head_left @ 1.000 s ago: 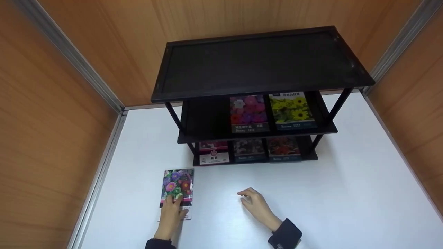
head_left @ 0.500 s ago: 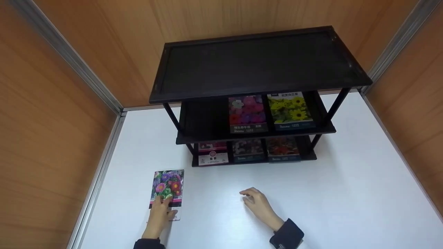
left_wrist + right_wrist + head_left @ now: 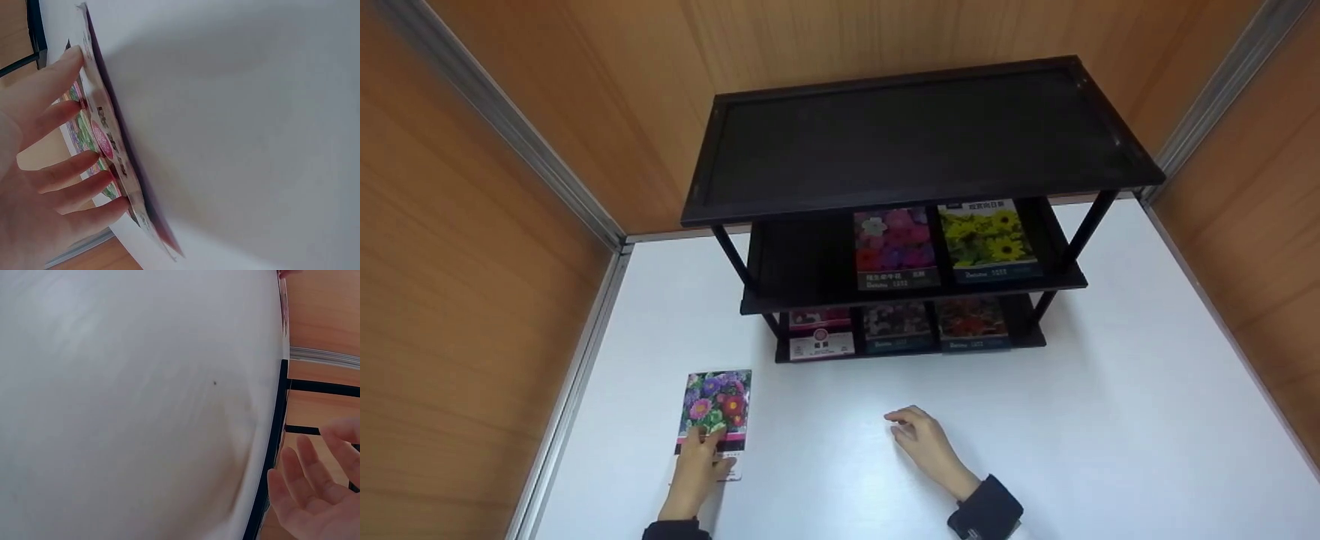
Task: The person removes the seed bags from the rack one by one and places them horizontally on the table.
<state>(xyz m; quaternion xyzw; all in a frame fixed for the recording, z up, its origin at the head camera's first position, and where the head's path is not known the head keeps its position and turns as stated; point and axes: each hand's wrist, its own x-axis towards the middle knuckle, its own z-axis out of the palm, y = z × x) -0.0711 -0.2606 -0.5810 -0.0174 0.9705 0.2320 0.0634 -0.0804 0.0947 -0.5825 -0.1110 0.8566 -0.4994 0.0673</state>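
Here, left hand (image 3: 692, 472), fingertips (image 3: 89, 158) on flower packet (image 3: 718, 407).

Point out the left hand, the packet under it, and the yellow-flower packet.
Left hand (image 3: 694, 466), head view: on the back of the hand.
Packet under left hand (image 3: 716, 405), head view: on its flower picture.
Yellow-flower packet (image 3: 988, 238), head view: on its flower picture.

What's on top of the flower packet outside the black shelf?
The left hand touches the flower packet; print beneath the fingers is hidden, but the upper picture shows.
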